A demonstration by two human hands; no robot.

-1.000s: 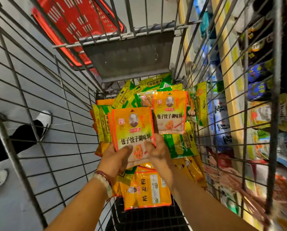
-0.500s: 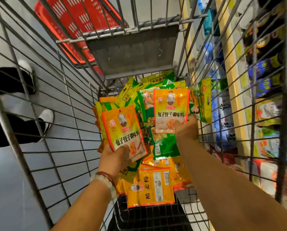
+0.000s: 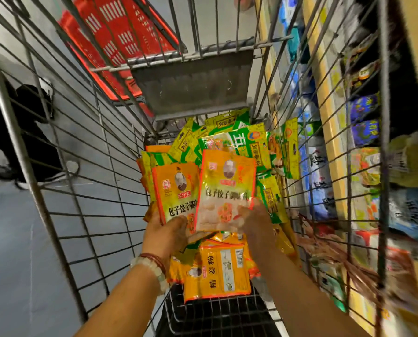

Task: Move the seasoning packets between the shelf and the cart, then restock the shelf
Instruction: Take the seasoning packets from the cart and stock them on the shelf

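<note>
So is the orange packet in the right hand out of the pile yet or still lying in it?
Out. The right hand holds the orange packet upright above the pile, beside the left hand's packet.

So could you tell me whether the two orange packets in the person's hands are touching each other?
Touching. The head view shows the right packet, held by the right hand, overlapping the right edge of the left packet in the left hand, with no gap between them.

The right hand (image 3: 253, 218) is motion-blurred, and its packet (image 3: 225, 190) hides the left packet's (image 3: 176, 193) right edge
</note>
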